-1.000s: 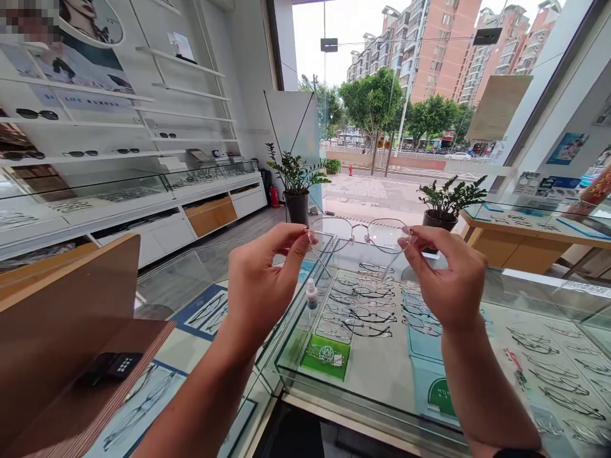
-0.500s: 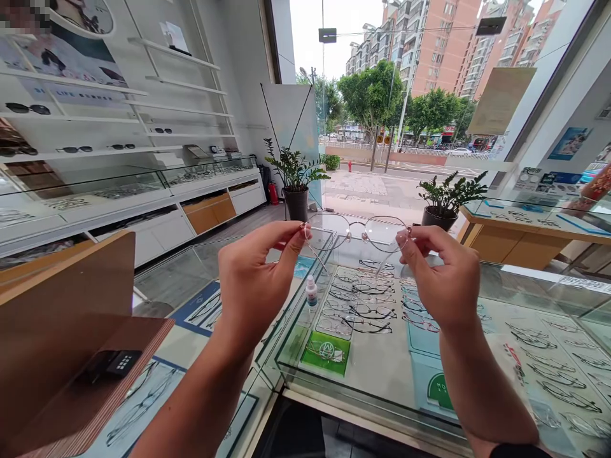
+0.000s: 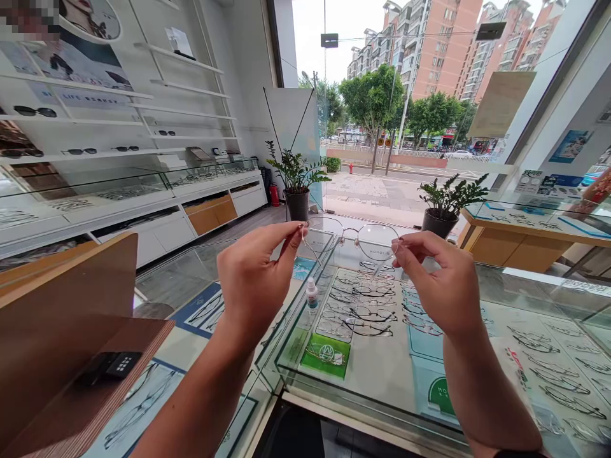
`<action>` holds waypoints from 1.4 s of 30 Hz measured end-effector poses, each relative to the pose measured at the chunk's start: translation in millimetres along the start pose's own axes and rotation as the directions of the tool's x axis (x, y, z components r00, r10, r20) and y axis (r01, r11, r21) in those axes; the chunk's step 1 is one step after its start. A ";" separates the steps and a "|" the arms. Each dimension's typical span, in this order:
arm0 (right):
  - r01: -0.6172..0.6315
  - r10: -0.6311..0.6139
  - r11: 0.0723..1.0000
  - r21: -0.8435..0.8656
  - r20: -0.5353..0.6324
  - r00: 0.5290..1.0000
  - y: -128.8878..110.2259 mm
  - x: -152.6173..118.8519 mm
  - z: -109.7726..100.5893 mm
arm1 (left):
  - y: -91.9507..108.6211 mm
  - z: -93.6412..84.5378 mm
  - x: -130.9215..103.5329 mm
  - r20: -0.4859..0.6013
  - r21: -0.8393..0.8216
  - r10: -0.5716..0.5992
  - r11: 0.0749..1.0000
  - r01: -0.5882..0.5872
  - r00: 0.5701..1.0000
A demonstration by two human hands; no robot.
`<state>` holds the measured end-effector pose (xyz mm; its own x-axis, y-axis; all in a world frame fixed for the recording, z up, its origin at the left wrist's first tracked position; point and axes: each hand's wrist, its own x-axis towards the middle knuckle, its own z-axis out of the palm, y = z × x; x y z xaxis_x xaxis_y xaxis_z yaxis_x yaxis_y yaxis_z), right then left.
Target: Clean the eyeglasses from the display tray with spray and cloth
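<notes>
A thin-framed pair of eyeglasses (image 3: 351, 230) is held up in front of me, above the glass display counter (image 3: 372, 375). My left hand (image 3: 258, 273) pinches its left end, where the rim meets the temple arm. On the other side, my right hand (image 3: 436, 277) grips the right end between thumb and fingers. The temple arms hang down behind the lenses, partly lost against the background. Below the hands, a small white bottle (image 3: 312, 294) stands on the counter, near rows of eyeglass frames (image 3: 372, 312) under the glass.
A green card (image 3: 326, 356) lies in the case at the near left. To the left rises a brown wooden panel (image 3: 67, 331) with a small black device (image 3: 119, 364) beside it. Potted plants (image 3: 296, 178) stand beyond the counter, by the window.
The eyeglasses have tilted slightly, their right side now a little lower. My right hand has shifted slightly left, and both hands keep their grip.
</notes>
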<state>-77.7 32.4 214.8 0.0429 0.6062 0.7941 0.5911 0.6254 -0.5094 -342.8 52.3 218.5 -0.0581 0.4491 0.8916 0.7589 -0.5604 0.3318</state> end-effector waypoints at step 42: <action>-0.164 0.101 0.940 0.298 0.216 0.971 27.9 14.7 -9.5 | 1.1 4.1 -4.4 -0.007 0.060 0.190 0.980 -0.190 0.982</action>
<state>-53.0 54.0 215.4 -0.0730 0.7579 0.6483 0.3090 0.6352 -0.7078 -339.1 52.6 213.7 0.0833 0.3296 0.9404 0.7935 -0.5928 0.1375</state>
